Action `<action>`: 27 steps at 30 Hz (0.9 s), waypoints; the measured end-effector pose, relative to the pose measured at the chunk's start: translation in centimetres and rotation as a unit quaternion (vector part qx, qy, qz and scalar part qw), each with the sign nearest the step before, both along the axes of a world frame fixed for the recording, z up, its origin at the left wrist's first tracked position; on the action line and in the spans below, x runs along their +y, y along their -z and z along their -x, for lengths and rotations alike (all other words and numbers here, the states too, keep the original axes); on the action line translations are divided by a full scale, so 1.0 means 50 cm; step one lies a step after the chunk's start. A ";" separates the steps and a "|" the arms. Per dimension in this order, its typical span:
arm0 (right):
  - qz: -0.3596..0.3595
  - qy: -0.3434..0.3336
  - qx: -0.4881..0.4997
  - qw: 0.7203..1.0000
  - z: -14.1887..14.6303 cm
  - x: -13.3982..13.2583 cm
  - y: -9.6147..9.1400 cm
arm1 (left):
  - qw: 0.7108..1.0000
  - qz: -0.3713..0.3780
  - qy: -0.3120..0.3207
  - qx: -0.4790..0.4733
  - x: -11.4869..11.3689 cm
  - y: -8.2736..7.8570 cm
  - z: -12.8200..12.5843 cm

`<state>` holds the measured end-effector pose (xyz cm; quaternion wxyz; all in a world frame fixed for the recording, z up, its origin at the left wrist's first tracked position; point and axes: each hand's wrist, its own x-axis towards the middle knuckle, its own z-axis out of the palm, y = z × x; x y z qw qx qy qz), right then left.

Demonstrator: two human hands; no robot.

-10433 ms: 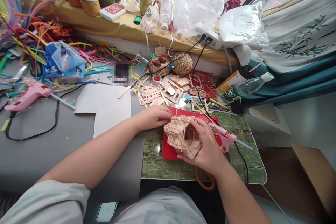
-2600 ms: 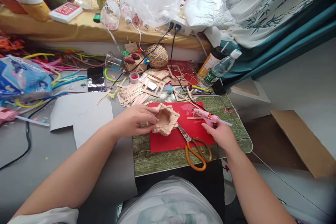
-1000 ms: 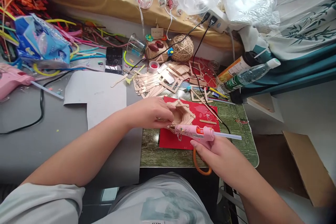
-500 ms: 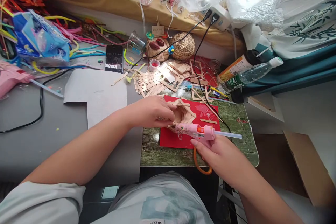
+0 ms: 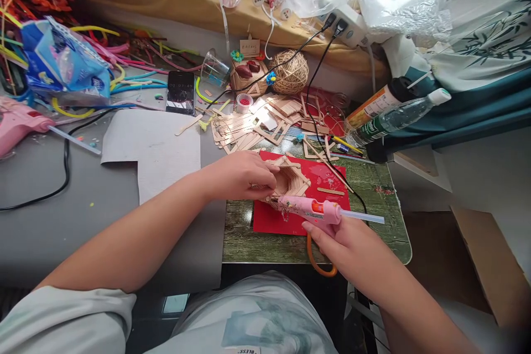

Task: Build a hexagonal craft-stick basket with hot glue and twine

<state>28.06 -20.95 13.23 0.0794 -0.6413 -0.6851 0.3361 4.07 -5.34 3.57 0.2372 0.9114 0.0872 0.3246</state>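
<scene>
A hexagonal stick frame (image 5: 291, 178) sits on the red sheet (image 5: 327, 177), toward its rear left corner. The left hand (image 5: 240, 177) comes in from the sheet's left edge and closes its fingers on the frame's left wall. The right hand (image 5: 342, 238), off the sheet's near edge, is wrapped around a pink glue gun (image 5: 310, 209). The gun lies level across the sheet's front half, and its nozzle meets the near rim of the frame. An orange scissors handle (image 5: 317, 264) shows under the right hand, just beyond the sheet's near edge. A single loose stick (image 5: 331, 191) lies on the sheet to the right of the frame. Behind the sheet, a heap of flat sticks (image 5: 240, 131) spreads over the worktop (image 5: 265, 243), with a twine ball (image 5: 291, 72) farther back.
</scene>
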 end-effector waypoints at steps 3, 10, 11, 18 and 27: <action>0.010 0.004 -0.024 1.000 -0.008 -0.008 0.009 | 1.000 0.002 0.026 0.009 0.002 0.001 -0.001; 0.052 0.061 -0.019 0.997 -0.020 -0.029 0.015 | 1.000 0.005 0.014 0.026 0.005 0.005 0.001; 0.051 0.073 0.009 0.996 -0.021 -0.032 0.011 | 1.000 0.006 0.011 0.027 0.006 0.006 0.002; -0.073 0.294 0.118 0.946 -0.102 -0.035 0.052 | 1.000 0.007 0.010 0.018 0.006 0.009 0.000; -0.139 0.417 0.096 0.893 -0.234 0.020 0.231 | 1.000 0.011 0.008 0.012 0.007 0.013 -0.002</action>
